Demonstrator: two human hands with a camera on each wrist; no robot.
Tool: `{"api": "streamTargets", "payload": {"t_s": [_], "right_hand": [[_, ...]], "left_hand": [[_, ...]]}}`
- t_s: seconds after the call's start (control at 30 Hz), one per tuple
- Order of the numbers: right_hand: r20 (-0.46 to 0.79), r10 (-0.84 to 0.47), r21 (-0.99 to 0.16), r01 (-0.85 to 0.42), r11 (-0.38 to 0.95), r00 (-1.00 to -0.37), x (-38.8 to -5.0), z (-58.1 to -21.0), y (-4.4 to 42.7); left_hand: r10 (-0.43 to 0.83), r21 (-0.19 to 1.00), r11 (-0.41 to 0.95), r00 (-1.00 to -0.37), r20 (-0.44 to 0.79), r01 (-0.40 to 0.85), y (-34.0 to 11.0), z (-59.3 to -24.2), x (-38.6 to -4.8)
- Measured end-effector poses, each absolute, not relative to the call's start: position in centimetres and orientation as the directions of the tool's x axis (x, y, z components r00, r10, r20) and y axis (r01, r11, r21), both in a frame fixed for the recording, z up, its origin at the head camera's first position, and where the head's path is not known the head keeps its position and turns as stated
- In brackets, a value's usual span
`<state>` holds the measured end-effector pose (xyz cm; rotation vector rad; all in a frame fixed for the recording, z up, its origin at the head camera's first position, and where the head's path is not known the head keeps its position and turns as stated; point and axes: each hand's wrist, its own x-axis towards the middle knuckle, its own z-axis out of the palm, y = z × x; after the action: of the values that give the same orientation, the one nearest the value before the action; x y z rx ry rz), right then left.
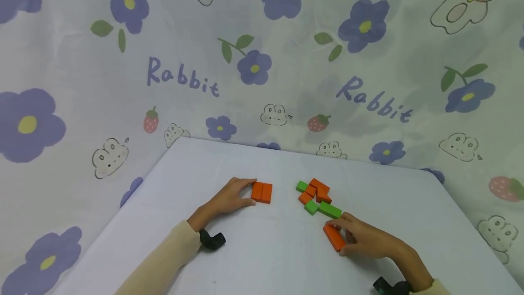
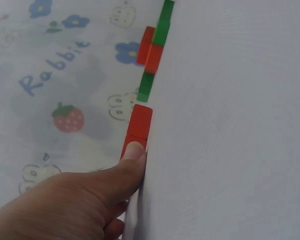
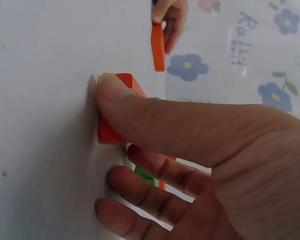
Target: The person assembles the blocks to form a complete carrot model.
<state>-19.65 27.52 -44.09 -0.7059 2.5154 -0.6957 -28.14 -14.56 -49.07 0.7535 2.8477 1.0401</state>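
Two orange blocks (image 1: 262, 192) lie side by side on the white table. The left hand (image 1: 232, 197) pinches the left one between thumb and fingers; in the left wrist view its thumb lies on the near end of the red-orange pair (image 2: 140, 121). Further right, the right hand (image 1: 364, 236) holds a long orange block (image 1: 334, 237) at its two ends, thumb at the near end. The right wrist view shows the thumb over that block (image 3: 110, 131), the other fingers bent beside it.
Between and beyond the hands lies a loose cluster of orange blocks (image 1: 322, 192) and green blocks (image 1: 329, 210). The white table (image 1: 266, 249) ends at a patterned cloth (image 1: 245, 99) with flowers and rabbits. A black band with a camera (image 1: 213, 240) is on the left wrist.
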Motion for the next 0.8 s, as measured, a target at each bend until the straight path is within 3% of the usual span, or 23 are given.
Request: {"api": "streamTargets", "payload": {"t_s": [0.3,0.53,0.8], "right_hand": [[-0.184,-0.582,-0.57,-0.397,0.72,-0.792,-19.6,-43.5,26.9],[0.054,-0.586,-0.521,-0.524,0.674,-0.808,-19.6,-42.5,25.9],[0.335,-0.558,-0.477,-0.648,0.594,-0.759,-20.4,-42.1,24.1]], "left_hand": [[0.441,0.614,0.66,-0.885,0.151,0.434,-14.7,-48.7,-28.0],[0.444,0.605,0.66,-0.881,0.163,0.445,-14.8,-48.8,-27.9],[0.457,0.598,0.657,-0.873,0.168,0.459,-14.8,-48.8,-27.7]]}}
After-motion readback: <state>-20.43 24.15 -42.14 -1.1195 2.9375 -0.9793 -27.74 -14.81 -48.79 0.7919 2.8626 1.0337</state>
